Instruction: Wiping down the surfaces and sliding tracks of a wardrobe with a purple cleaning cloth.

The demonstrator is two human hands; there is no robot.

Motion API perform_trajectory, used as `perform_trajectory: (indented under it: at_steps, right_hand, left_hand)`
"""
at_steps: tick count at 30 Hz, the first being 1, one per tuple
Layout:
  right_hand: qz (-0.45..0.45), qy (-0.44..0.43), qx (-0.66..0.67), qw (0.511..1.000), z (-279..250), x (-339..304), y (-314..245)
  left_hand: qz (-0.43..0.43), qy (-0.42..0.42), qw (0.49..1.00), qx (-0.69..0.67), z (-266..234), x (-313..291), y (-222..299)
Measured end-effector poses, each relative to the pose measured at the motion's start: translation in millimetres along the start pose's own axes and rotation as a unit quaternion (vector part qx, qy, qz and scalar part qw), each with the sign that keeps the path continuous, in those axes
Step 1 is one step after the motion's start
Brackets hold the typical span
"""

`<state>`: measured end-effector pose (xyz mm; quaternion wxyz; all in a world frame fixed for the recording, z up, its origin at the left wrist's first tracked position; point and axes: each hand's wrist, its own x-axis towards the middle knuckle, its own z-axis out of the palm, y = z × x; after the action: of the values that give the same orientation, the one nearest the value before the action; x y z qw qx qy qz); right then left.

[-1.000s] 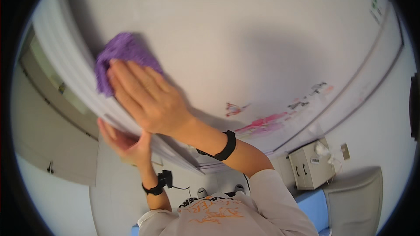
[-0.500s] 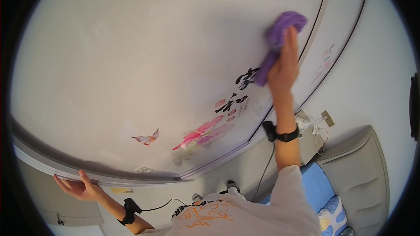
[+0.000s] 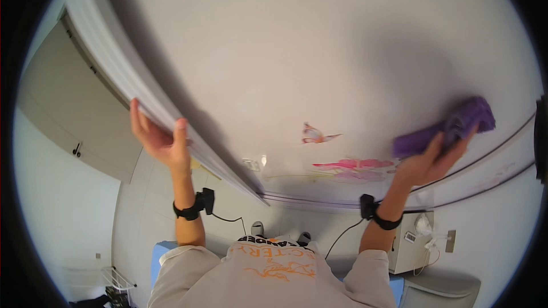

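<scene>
My right hand (image 3: 425, 162) presses a bunched purple cloth (image 3: 471, 120) against a large glossy white panel (image 3: 257, 51), near its right side. My fingers lie over the cloth's lower edge. At the panel's left, my left hand (image 3: 162, 142) rests against the pale raised frame (image 3: 123, 63), thumb and fingers spread and no loose object in them. Between the hands, low on the panel, are a butterfly decal (image 3: 317, 135) and a pink flower decal (image 3: 357, 166). The cloth's shadow falls on the panel above it.
A grey door (image 3: 74, 100) with a dark handle stands at left. At lower right are a bedside cabinet (image 3: 408, 251) with cables and a grey padded headboard (image 3: 442, 294). A white rack (image 3: 119, 278) stands at lower left. Both wrists wear black straps with cords.
My right hand and the cloth have moved down and right in view. The view has turned, so the frame at left now slants upward. My left hand stays at the frame.
</scene>
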<state>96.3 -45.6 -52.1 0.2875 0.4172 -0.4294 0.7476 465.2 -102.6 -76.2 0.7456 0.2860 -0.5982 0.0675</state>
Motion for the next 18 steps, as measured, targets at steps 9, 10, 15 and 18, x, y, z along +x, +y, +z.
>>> perform_trajectory:
  at_steps: [9, 10, 15, 18]
  right_hand:
    - [-0.209, -0.116, 0.241, 0.941, 171.2, -53.6, -184.0]
    - [-0.182, -0.112, 0.284, 0.935, 179.1, -64.3, -195.4]
    - [-0.136, -0.199, 0.263, 0.934, 166.5, -129.8, -191.4]
    - [-0.110, -0.244, 0.204, 0.942, 137.5, -183.5, -165.3]
  left_hand:
    - [-0.028, -0.021, 0.997, -0.063, -7.2, -13.2, -6.1]
    - [-0.012, -0.014, 0.999, -0.044, -4.7, -16.0, -9.9]
    - [-0.080, -0.001, 0.978, -0.195, -12.8, -17.4, -15.1]
    - [-0.031, -0.004, 0.984, -0.174, -7.3, -18.4, -17.6]
